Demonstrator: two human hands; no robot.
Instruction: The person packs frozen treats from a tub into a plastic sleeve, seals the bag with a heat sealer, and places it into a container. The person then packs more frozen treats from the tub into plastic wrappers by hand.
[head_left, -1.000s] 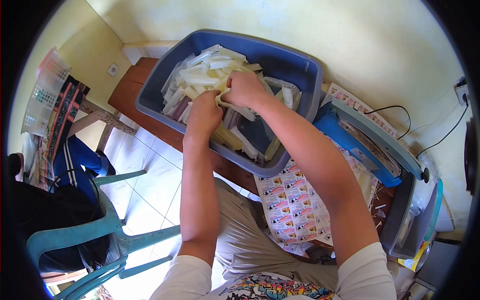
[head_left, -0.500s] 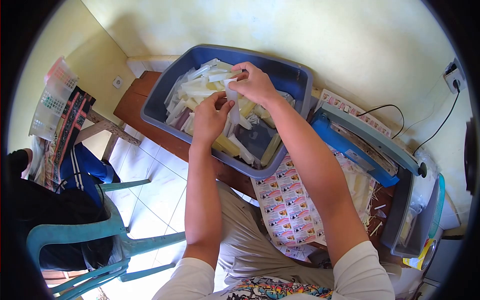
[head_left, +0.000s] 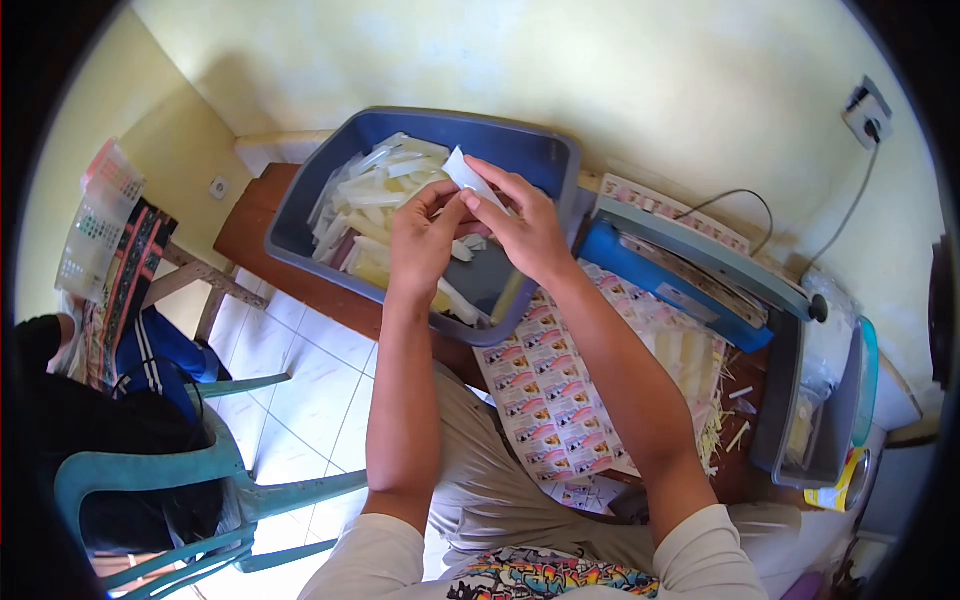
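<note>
Over the dark grey-blue tub [head_left: 345, 275], my left hand [head_left: 425, 235] and my right hand [head_left: 522, 222] meet, fingers closed on a whitish plastic packet [head_left: 465, 173]. The packet slants up between them, its upper end sticking out above the fingers. Many pale, yellowish long packets [head_left: 365, 200] lie heaped in the left part of the tub. A few more rest near its front edge. My hands hide part of the heap.
Right of the tub, a blue sealer-like device [head_left: 670, 290] stands near printed label sheets [head_left: 560, 400]. Farther right is a grey bin [head_left: 840, 430]. A green plastic chair [head_left: 150, 460] and a person in blue trousers [head_left: 155, 350] are at the left.
Both hands have lifted out of the heap with a packet and now hold it tilted above the tub. The view has shifted, so the tub and device appear farther left.
</note>
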